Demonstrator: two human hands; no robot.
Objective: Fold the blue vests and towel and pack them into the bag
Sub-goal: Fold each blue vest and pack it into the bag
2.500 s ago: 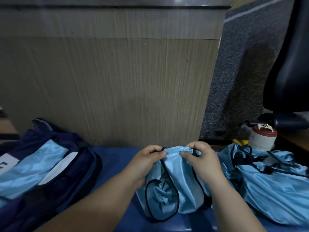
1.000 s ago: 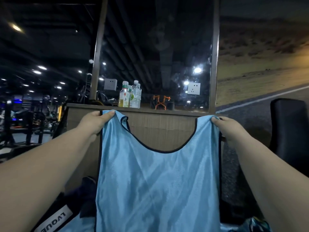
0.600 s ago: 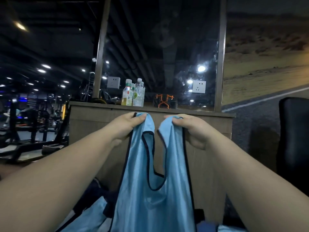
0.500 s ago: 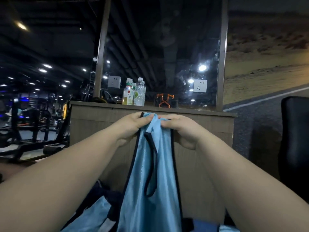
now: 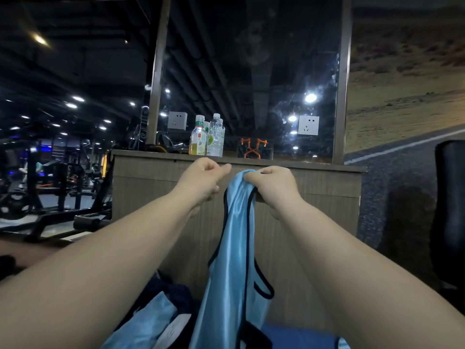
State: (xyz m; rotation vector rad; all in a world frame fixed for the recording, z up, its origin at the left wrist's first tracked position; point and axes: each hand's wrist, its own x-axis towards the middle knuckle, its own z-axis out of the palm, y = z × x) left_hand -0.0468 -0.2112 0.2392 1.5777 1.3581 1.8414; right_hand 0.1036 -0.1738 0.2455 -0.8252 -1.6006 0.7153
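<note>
- The right hand [image 5: 275,185] is raised in front of the wooden counter [image 5: 314,197]. Its fingers are curled round the gathered top of the blue vest [image 5: 236,248], which is gripped there.
- The left hand [image 5: 202,180] is held at the same height, just beside the top of the vest. Its fingers are curled, with the thumb laid against the forefinger, and no cloth is seen between them.
- The blue vest, trimmed in black, is doubled lengthwise and hung straight down from the right hand between the two forearms. Its lower end is cut off by the bottom edge of the view.
- The bag [image 5: 176,295], dark navy, is seen at lower left beneath the left forearm, with light-blue fabric [image 5: 151,321] shown in its opening.
- A blue surface [image 5: 297,336] is seen at the foot of the counter, beside the hanging vest.
- Bottles [image 5: 207,137] are stood together on the counter top. A white wall socket [image 5: 308,125] is mounted on the dark glass to their right.
- A black chair [image 5: 450,197] is placed at far right.
</note>
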